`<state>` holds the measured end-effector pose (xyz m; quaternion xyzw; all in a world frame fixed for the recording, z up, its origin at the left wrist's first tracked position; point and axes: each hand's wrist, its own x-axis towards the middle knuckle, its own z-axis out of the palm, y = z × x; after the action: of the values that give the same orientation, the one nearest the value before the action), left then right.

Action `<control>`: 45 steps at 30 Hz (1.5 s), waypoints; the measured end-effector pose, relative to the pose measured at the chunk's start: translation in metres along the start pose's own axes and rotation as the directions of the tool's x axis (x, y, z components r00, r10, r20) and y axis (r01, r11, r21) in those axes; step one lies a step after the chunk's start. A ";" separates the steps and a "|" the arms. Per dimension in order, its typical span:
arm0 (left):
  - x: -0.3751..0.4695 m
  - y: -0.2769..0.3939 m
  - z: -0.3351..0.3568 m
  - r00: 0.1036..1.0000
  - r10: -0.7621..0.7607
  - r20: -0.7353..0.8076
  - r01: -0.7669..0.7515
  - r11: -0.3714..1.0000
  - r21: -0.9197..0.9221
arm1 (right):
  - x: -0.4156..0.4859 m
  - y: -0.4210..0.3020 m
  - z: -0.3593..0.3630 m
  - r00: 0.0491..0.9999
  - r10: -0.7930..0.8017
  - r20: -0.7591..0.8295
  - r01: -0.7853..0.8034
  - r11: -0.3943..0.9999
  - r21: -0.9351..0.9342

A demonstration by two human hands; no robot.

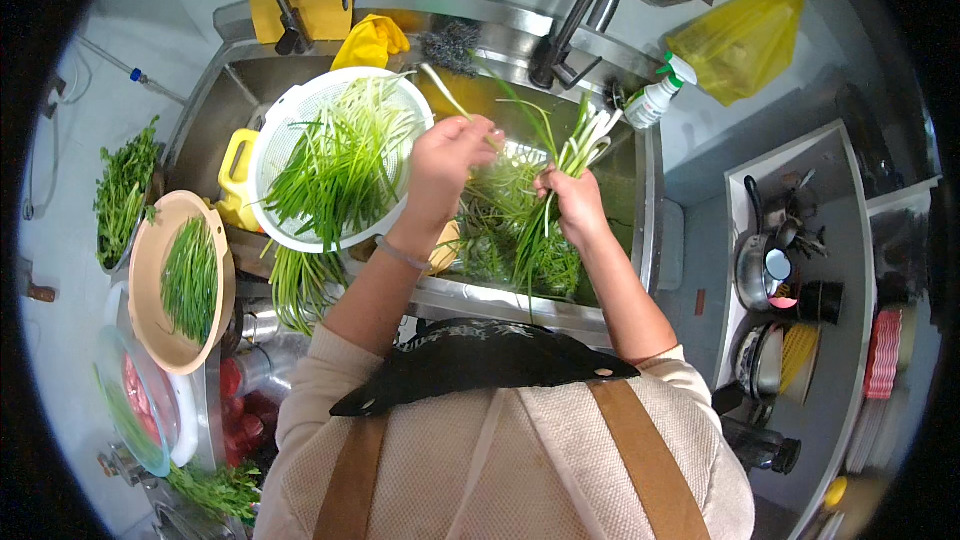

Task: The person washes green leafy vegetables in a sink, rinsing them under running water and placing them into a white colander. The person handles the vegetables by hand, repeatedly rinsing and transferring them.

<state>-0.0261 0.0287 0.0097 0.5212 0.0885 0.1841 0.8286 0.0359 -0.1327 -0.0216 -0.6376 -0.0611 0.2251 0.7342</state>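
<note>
My right hand [576, 199] grips a bunch of spring onions [592, 136], white ends up, over the water-filled right basin of a steel sink. Above the gap between the basins, my left hand [454, 154], slightly blurred, has a single white-ended stalk [448, 94] at its fingers. To its left a white plastic colander [274, 127] holds a heap of green stalks [337, 157]. More loose greens [487, 232] float in the water below my right hand. Another bunch of green stalks [296, 285] hangs over the sink's front edge, beneath the colander.
Two faucets [559, 45] rise at the sink's back. Beside the right one stands a spray bottle [652, 101]; a yellow bag [742, 41] hangs nearby. At left are a beige basin [139, 277] of green stalks and leafy greens [124, 187]. Pans [754, 270] sit on the right shelf.
</note>
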 end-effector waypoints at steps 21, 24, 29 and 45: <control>-0.005 -0.015 0.023 0.941 -0.201 0.272 0.110 0.942 0.317 | -0.017 -0.016 -0.005 0.932 0.060 0.357 -0.073 0.997 0.023; 0.000 -0.018 0.018 0.960 -0.191 0.203 0.156 0.972 0.175 | -0.018 -0.017 -0.008 0.928 0.074 0.365 -0.086 0.996 0.018; 0.005 -0.017 0.009 0.965 -0.231 0.128 0.228 0.973 0.037 | -0.016 -0.021 -0.014 0.929 0.109 0.353 -0.113 0.994 -0.009; 0.003 -0.017 0.015 0.960 -0.196 0.199 0.205 0.978 -0.028 | -0.018 -0.023 0.004 0.986 0.102 0.135 -0.123 0.979 0.163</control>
<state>-0.0144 0.0110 0.0013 0.5050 0.0548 0.0492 0.8600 0.0239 -0.1387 0.0049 -0.5593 -0.0515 0.3106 0.7668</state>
